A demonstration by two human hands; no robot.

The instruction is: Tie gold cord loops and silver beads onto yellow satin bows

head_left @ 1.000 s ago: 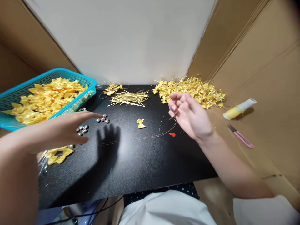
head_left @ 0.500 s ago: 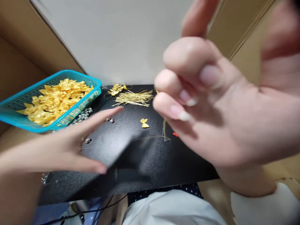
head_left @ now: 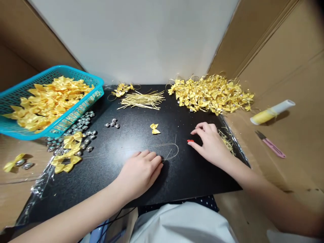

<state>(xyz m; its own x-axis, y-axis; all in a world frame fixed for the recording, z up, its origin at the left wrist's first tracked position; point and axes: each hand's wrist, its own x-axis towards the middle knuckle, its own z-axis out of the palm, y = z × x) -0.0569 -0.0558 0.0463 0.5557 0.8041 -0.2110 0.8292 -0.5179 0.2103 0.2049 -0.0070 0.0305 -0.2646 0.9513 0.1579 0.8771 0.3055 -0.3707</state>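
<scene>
My left hand rests low on the black board, fingers curled together by the looped thread and its needle; whether it pinches anything is hidden. Over the board's right part, my right hand has thumb and fingers apart, its thumb tip beside a small red piece. One yellow bow lies between and beyond the hands. The thread runs left to a cluster of yellow bows near silver beads.
A blue basket of yellow bows stands at the left. Gold ties and a heap of finished-looking bows lie at the back. Pink-handled snips and a yellow-and-white roll lie at the right.
Both hands have dropped from near the camera to the board. My left hand moved right and its fingers closed. The heap, snips and bow cluster now show.
</scene>
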